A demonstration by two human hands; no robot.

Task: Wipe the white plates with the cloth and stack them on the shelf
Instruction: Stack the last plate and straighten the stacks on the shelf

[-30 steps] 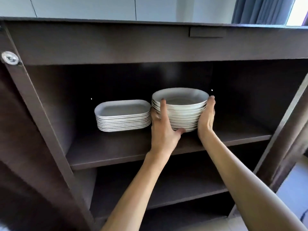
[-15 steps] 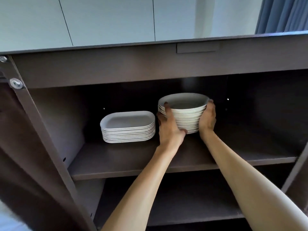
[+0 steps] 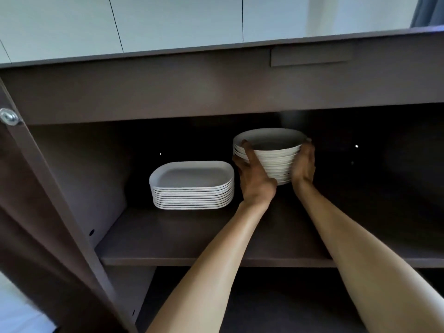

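While the left hand (image 3: 254,181) and right hand (image 3: 303,165) clasp a stack of round, smooth white bowls (image 3: 270,152) with curled fingers on the dark matte shelf (image 3: 192,239), stacked oblong white plates (image 3: 192,186) sit at nine o'clock.

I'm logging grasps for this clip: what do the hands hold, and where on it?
Both hands hold the stack of round plates by its sides: left hand and right hand.
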